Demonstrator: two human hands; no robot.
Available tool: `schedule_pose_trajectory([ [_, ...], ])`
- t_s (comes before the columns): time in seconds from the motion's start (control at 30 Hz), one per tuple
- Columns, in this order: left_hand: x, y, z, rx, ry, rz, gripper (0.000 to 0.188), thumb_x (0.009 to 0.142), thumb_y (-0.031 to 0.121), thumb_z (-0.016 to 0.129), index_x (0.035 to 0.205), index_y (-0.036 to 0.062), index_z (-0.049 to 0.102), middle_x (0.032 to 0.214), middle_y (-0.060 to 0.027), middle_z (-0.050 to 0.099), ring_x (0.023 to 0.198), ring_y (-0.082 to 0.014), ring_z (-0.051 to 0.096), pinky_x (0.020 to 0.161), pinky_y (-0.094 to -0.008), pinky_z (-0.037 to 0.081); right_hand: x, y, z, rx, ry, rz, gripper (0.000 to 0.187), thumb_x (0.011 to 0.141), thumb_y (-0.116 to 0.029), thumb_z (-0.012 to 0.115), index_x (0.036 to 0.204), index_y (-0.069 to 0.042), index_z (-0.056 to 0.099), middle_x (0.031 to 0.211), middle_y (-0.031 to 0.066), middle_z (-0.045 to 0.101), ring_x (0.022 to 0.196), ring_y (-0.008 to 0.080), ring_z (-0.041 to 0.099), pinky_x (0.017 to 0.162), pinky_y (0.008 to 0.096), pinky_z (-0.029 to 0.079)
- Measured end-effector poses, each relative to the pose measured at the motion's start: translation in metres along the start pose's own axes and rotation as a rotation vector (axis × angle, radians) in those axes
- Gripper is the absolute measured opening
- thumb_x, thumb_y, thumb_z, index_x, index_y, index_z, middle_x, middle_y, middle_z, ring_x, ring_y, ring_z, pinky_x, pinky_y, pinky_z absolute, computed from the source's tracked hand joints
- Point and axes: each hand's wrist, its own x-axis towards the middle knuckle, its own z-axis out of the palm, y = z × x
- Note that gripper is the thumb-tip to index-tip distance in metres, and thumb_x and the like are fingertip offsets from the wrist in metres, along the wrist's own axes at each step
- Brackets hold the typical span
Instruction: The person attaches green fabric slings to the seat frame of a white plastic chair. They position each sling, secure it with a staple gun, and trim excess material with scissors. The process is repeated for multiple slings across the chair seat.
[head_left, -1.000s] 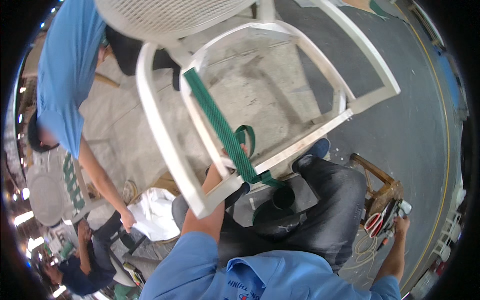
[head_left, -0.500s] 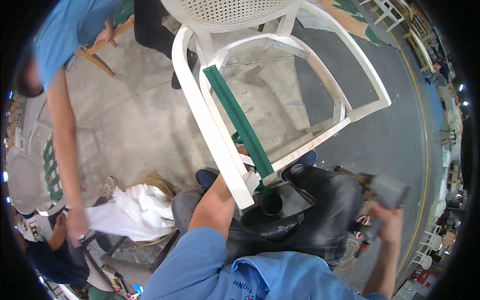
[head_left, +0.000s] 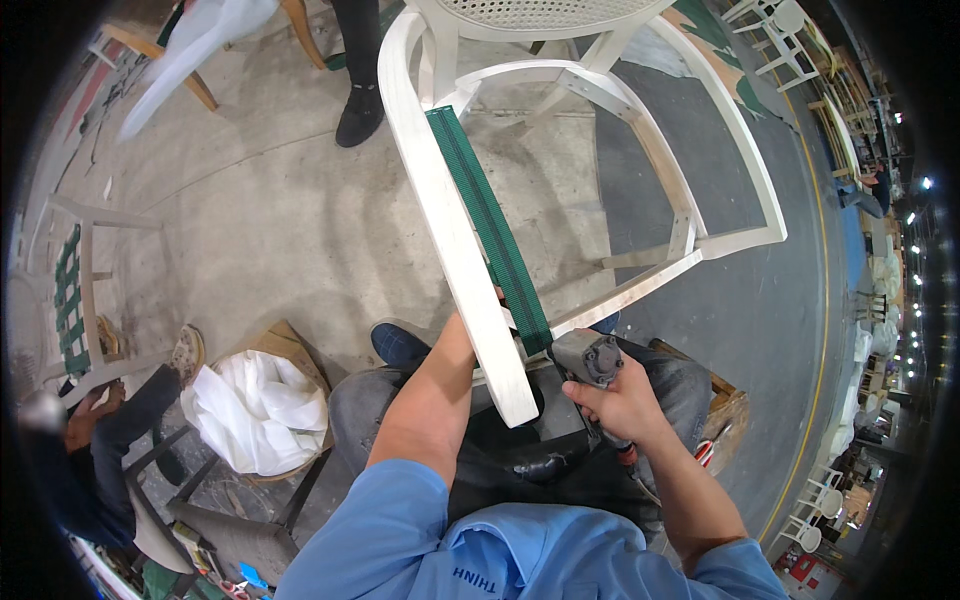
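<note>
On the white chair frame (head_left: 455, 260), we found one green strap (head_left: 489, 232) laid at left, the rest unstrapped, the right hand (head_left: 622, 405) grasping a grey tool (head_left: 588, 358), left hand (head_left: 500, 294) too hidden to tell its grip

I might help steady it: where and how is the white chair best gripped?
Probably by the rightmost armrest, from outside: that slim rail of the white chair is bare and stands clear, whereas green webbing runs beside the other armrest and the right hand holds a gray tool by the webbing's near end.
</note>
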Motion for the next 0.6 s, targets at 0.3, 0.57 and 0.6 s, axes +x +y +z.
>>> schedule_pose_trajectory([
  [0.3, -0.002, -0.001, 0.003, 0.037, 0.003, 0.001, 0.019, 0.099, 0.024, 0.068, 0.111, 0.0117, 0.059, 0.085, -0.001, 0.061, 0.069, -0.0197, 0.059, 0.061, -0.036, 0.052, 0.006, 0.013, 0.003, -0.121, 0.032, -0.083, 0.063, 0.087, -0.01, 0.08, 0.144, -0.006, 0.054, 0.102, 0.0084, 0.074, 0.087, 0.0133, 0.067, 0.08, 0.0303, 0.054],
  [0.57, -0.005, -0.002, 0.005, 0.065, 0.01, -0.002, 0.023, 0.099, 0.023, 0.068, 0.116, 0.0109, 0.058, 0.087, -0.0019, 0.062, 0.068, -0.0205, 0.059, 0.061, -0.0368, 0.052, 0.003, 0.008, 0.006, -0.167, 0.062, -0.073, 0.063, 0.086, -0.012, 0.08, 0.143, -0.005, 0.054, 0.115, 0.0131, 0.074, 0.106, 0.0197, 0.071, 0.096, 0.0327, 0.053],
  [0.6, -0.006, -0.002, 0.005, 0.071, 0.009, 0.0, 0.023, 0.099, 0.023, 0.068, 0.116, 0.0108, 0.058, 0.088, -0.002, 0.062, 0.068, -0.0206, 0.059, 0.061, -0.0369, 0.052, 0.002, 0.01, 0.008, -0.133, 0.053, -0.066, 0.062, 0.086, -0.011, 0.08, 0.142, -0.005, 0.054, 0.115, 0.013, 0.074, 0.107, 0.0198, 0.071, 0.096, 0.0329, 0.053],
])
